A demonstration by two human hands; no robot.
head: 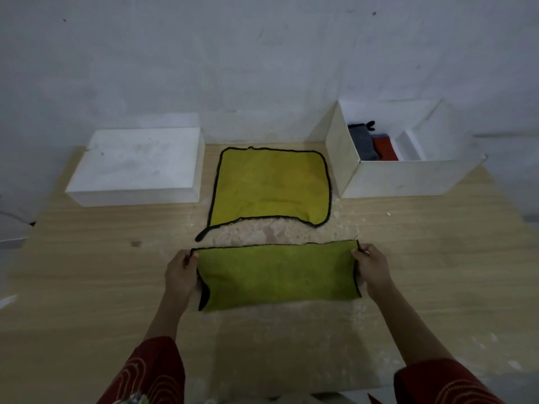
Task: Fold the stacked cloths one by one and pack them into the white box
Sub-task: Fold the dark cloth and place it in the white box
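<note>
Hands at work on a yellow-green cloth [277,275] w/ black hem, folded to a long strip directly in front of the person. It sits on or just over the wooden worktop [87,272]; which of the two cannot be told. L hand [182,272] pinches the strip's far-left corner, thumb on top, grip clamped on the fabric. R hand [370,268] does likewise at the far-right corner, grip also clamped on the fabric. The strip is stretched flat btw. the two hands. Its near-left corner is turned up a little, showing a dark underside. Forearms are bare, w/ red patterned sleeves [151,371] at the lower edge of view.

Beyond the strip and apart from it lies a second yellow cloth [271,188], black-hemmed and spread flat. Its near edge is rippled and its near-left corner is drawn to a point. Whether more cloths lie beneath it cannot be told.

Just R of that cloth stands the white box [408,177], open-topped, back against the wall. Inside, at its left end, are a grey cloth [363,141] and, beside it, a red-orange cloth [385,150]. A small white insert [408,147] takes up the box's right part. L of the flat cloth is a closed white block [137,164], also near the wall. The worktop surface is worn pale in the patch btw. the two yellow cloths.
</note>
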